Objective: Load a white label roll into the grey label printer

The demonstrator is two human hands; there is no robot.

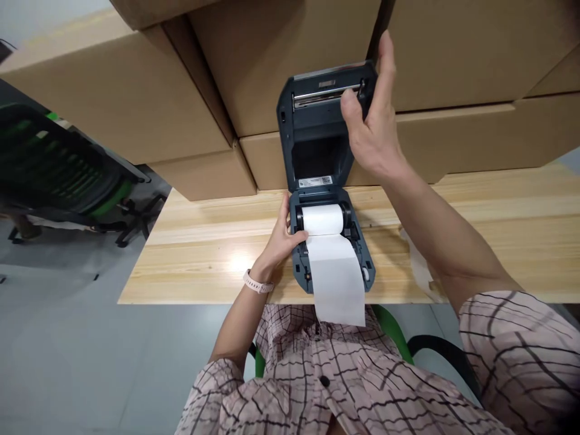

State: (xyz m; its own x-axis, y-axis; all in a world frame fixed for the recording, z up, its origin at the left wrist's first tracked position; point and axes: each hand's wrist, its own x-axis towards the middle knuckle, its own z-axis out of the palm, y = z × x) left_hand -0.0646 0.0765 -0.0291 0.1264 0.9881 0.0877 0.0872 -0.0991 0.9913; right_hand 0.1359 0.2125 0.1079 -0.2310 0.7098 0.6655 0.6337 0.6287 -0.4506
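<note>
A dark label printer (369,266) stands on the wooden table with its lid (287,130) raised. Inside sits a white paper roll (322,219), and a loose strip of paper (338,281) hangs from it over the table's front edge. My left hand (280,241) grips the printer's left side, its thumb at the roll's left edge. My right hand (374,127) holds the right side of the raised lid, thumb on the inner face and fingers around the outside.
Large cardboard boxes (290,66) line the back of the wooden table (203,254). A piece of white paper (419,263) lies right of the printer, partly behind my right forearm. A green and black chair (58,169) is on the left.
</note>
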